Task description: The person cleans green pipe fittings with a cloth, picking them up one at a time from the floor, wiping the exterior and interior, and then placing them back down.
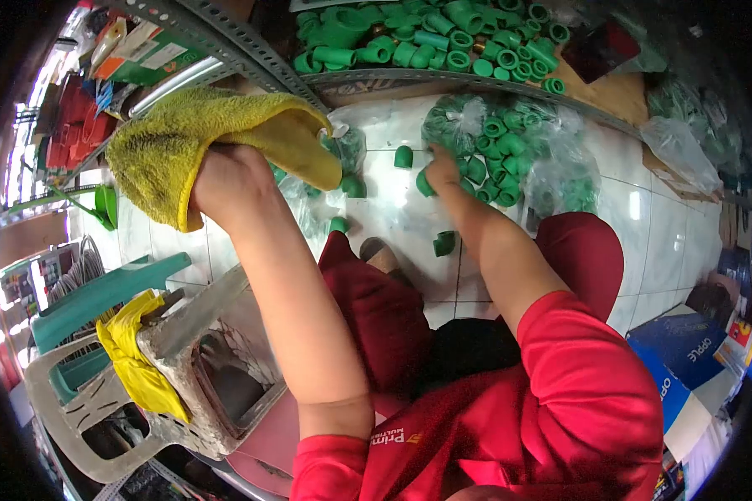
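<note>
A yellow-green cloth [163, 142] hangs over and around my left hand [230, 179], raised at the left; its fingers are under the cloth. Farther right, my right hand [443, 167] reaches down to the floor and touches a green elbow fitting [425, 184] with its fingers closed round it. Another green fitting [403, 157] lies just left of that hand. To its right is a heap of green fittings [501, 163] with clear plastic bags [551, 171] around it.
Green fittings [426, 42] fill a metal-edged shelf [476, 81] ahead. A loose fitting [444, 244] lies near my feet on the tiled floor [643, 242]. A worn stool [171, 351] with a yellow cloth [129, 359] stands left; a blue box [673, 351] is right.
</note>
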The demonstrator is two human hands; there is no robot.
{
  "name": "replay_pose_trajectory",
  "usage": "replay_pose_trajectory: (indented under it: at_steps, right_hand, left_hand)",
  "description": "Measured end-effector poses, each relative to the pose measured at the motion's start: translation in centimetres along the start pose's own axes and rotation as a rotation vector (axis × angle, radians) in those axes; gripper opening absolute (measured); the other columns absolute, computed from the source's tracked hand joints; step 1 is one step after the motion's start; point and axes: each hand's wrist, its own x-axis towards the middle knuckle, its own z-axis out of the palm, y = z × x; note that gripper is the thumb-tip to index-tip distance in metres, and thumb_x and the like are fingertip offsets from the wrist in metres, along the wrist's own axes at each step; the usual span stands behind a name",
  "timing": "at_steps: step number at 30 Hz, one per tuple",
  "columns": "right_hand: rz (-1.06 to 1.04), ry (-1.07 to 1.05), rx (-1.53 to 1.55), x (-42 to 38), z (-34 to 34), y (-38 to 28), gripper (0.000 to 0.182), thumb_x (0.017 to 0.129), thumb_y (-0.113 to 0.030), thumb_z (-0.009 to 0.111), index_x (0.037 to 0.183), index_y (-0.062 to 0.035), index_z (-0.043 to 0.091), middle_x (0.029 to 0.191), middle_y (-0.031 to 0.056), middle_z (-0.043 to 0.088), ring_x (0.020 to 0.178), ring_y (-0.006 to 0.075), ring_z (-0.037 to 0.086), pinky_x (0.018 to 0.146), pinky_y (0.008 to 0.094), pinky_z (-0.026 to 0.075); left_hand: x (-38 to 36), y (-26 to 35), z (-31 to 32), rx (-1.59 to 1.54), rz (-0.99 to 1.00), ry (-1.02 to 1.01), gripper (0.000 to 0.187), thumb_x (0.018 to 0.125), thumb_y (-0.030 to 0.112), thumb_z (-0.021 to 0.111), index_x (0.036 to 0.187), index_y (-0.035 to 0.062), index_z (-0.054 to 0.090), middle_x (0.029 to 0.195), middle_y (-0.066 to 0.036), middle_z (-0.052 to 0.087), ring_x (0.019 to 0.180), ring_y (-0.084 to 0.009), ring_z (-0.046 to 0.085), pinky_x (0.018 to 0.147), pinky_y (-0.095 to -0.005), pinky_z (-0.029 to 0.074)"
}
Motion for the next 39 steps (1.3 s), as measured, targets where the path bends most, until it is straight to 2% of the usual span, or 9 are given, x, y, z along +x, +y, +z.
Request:
replay_pose_trajectory:
  at_steps: [7,13,18,20,26,28,29,32,39]
  right_hand:
    - [0.168,-0.146,-0.152,-3.6,-1.3,-0.4,0.044,0.074,-0.017,0.052,0.117,-0.0101,0.043,0.116,0.0168,0.043,0.103,0.0329,0.046,0.087,0.0387,0.038]
    - [0.339,-0.327,-0.096,-5.8,-0.1,-1.0,0.073,0.065,-0.032,0.068,0.125,-0.0115,0.031,0.117,0.0162,0.042,0.107,0.034,0.043,0.084,0.0413,0.041]
    - [0.048,-0.275,-0.251,-6.9,0.1,-0.2,0.055,0.063,-0.029,0.069,0.108,-0.0092,0.044,0.111,0.0155,0.047,0.102,0.0326,0.047,0.083,0.0399,0.041]
    - [-0.001,-0.544,-0.235,-6.9,-0.8,-0.3,0.052,0.063,-0.028,0.069,0.105,-0.0076,0.047,0.106,0.0161,0.049,0.1,0.0307,0.049,0.081,0.0381,0.041]
    - [0.193,-0.368,-0.134,-7.1,-1.9,-0.4,0.043,0.062,-0.029,0.072,0.092,-0.0059,0.052,0.084,0.0097,0.055,0.075,0.0246,0.053,0.069,0.0331,0.045]
    - [0.73,-0.499,0.881,-5.2,-2.9,-1.1,0.043,0.07,-0.037,0.066,0.095,-0.0061,0.051,0.093,0.0081,0.053,0.076,0.0199,0.052,0.07,0.0332,0.044]
    - [0.775,-0.464,1.161,-4.5,-3.7,-2.5,0.039,0.076,-0.04,0.06,0.094,-0.0074,0.051,0.088,0.0053,0.051,0.071,0.0162,0.049,0.067,0.0298,0.044]
    - [0.66,-0.551,1.73,-2.3,-7.3,-7.6,0.039,0.078,-0.041,0.056,0.095,-0.007,0.051,0.087,0.0072,0.05,0.073,0.0169,0.048,0.063,0.0276,0.042]
    - [0.202,-0.829,2.074,-1.6,-13.5,-16.9,0.047,0.081,-0.046,0.047,0.104,-0.0048,0.047,0.087,0.0102,0.05,0.072,0.0172,0.046,0.058,0.0259,0.038]
  left_hand:
    - [1.5,-0.5,-1.8,-0.145,0.036,-0.055,0.03,0.086,0.025,0.046,0.109,0.0066,0.044,0.106,-0.006,0.05,0.096,-0.0202,0.049,0.087,-0.0335,0.041]
    - [0.5,-0.3,-0.6,0.011,0.022,0.068,0.033,0.086,0.026,0.042,0.11,0.0023,0.045,0.109,-0.012,0.049,0.1,-0.025,0.047,0.09,-0.0399,0.038]
    - [-0.3,-0.1,0.0,-0.004,-0.038,0.049,0.034,0.087,0.026,0.041,0.11,0.0017,0.043,0.109,-0.012,0.048,0.101,-0.0256,0.047,0.089,-0.0407,0.039]
    - [-0.4,0.2,0.6,-0.042,-0.08,0.116,0.034,0.087,0.026,0.04,0.111,0.002,0.043,0.109,-0.012,0.048,0.1,-0.0255,0.047,0.088,-0.041,0.039]
    - [-0.3,0.1,0.3,-0.162,-0.102,0.087,0.028,0.087,0.02,0.043,0.11,0.0048,0.041,0.107,-0.008,0.047,0.097,-0.021,0.046,0.088,-0.035,0.039]
    - [-0.4,0.3,0.3,-0.166,-0.092,0.093,0.029,0.087,0.021,0.043,0.111,0.0048,0.041,0.108,-0.008,0.047,0.098,-0.0205,0.046,0.089,-0.0344,0.038]
    - [-0.4,0.2,0.1,-0.158,-0.084,0.121,0.029,0.086,0.021,0.044,0.11,0.0047,0.042,0.107,-0.008,0.047,0.097,-0.0204,0.046,0.088,-0.0342,0.038]
    - [-0.5,0.5,0.2,-0.144,-0.092,0.128,0.028,0.086,0.023,0.045,0.107,0.0049,0.043,0.105,-0.008,0.048,0.095,-0.0203,0.047,0.086,-0.0339,0.039]
    - [-0.4,1.0,0.2,-0.171,-0.1,0.153,0.026,0.086,0.026,0.043,0.102,0.0057,0.046,0.099,-0.006,0.05,0.091,-0.0201,0.049,0.084,-0.0343,0.04]
